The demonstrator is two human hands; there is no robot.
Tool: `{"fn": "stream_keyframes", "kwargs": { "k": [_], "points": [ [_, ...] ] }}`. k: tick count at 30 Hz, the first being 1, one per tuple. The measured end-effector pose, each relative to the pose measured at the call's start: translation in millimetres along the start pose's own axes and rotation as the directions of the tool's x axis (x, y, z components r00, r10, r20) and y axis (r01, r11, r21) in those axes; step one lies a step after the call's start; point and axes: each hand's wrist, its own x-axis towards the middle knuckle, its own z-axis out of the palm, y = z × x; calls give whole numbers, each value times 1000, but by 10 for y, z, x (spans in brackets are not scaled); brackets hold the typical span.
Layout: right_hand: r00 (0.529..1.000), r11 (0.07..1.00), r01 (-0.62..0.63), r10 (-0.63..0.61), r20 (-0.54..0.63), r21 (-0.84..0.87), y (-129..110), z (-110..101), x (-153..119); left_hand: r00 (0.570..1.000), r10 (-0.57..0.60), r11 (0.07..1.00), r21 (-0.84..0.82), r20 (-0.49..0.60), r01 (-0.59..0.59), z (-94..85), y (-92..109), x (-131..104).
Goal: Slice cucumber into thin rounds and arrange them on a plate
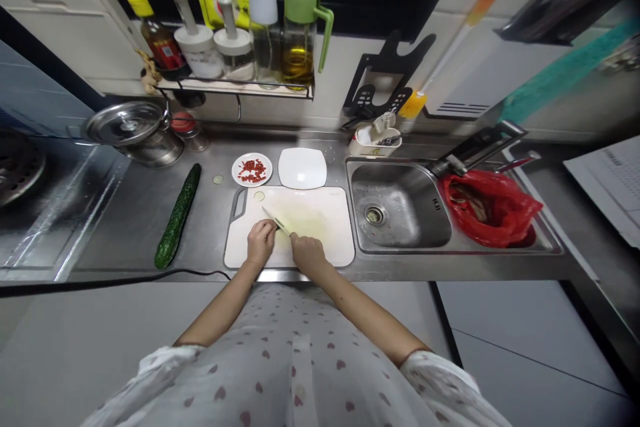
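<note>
A white cutting board [330,220] lies on the steel counter. My right hand [307,255] is wrapped round the handle of a knife [274,218], whose blade points to the upper left over the board. Beside the blade, my left hand [261,241] has its fingers closed on a small dark piece that is too small to name. A pale round slice [259,196] rests near the board's upper left corner. Above the board are a plate of chopped red bits [252,170] and a bare white square plate [303,168].
A whole cucumber [178,217] lies left of the board, near another small slice [218,179]. To the right are the sink [400,207] and a red plastic bag [487,210]. Bottles stand on a rack [235,86]; a lidded pot [135,133] sits at back left.
</note>
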Motion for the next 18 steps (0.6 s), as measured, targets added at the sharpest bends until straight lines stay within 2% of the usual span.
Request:
{"fn": "stream_keyframes", "kwargs": {
  "k": [4, 10, 18],
  "points": [
    [1000, 1000, 11, -11, -6, -3, 0, -12, 36, 1000, 7, 1000, 1, 1, -7, 4, -5, 0],
    [999, 1000, -1, -1, 48, 22, 22, -49, 22, 1000, -9, 1000, -2, 7, 9, 15, -30, -8],
    [999, 999, 36, -36, -27, 17, 1, -3, 123, 1000, -9, 1000, -11, 1, 9, 23, -40, -2]
  ]
}}
